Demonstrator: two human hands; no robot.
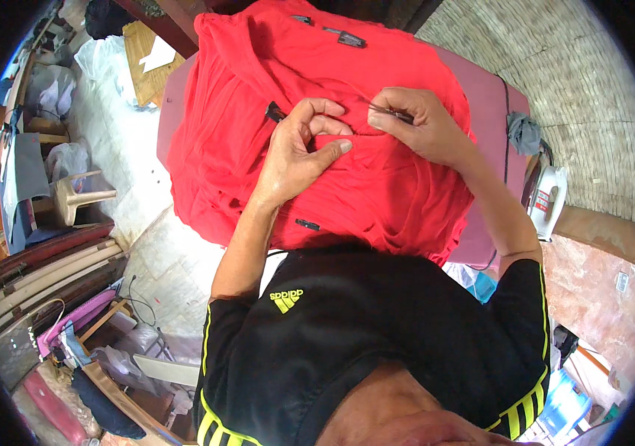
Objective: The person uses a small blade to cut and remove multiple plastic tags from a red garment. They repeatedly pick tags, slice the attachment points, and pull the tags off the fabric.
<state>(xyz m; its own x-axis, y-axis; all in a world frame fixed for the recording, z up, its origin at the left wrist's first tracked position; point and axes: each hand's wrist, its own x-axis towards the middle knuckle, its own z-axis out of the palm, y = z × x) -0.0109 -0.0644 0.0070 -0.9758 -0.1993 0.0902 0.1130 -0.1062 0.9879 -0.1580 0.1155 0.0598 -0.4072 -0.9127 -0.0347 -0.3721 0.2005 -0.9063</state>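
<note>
Red knit garments (258, 171) lie heaped in front of me, with small black labels (351, 39) on them. My left hand (299, 149) rests on the heap, its fingers curled and its thumb close to the fingertips, with a fold of red cloth between them. Another black label (275, 111) shows beside its knuckles. Just across from it, my right hand (425, 123) pinches a small, thin dark metal tool (392, 114), which looks like thread snips. The tool's tip points left, toward the cloth by my left fingers. Most of its body is hidden in the grip.
The heap covers most of a pink padded board (493, 126). A white iron (548, 202) stands at its right edge, near a grey cloth (523, 132) and a dark cord. On the left are a small wooden stool (79, 195), plastic bags and stacked boards (42, 286).
</note>
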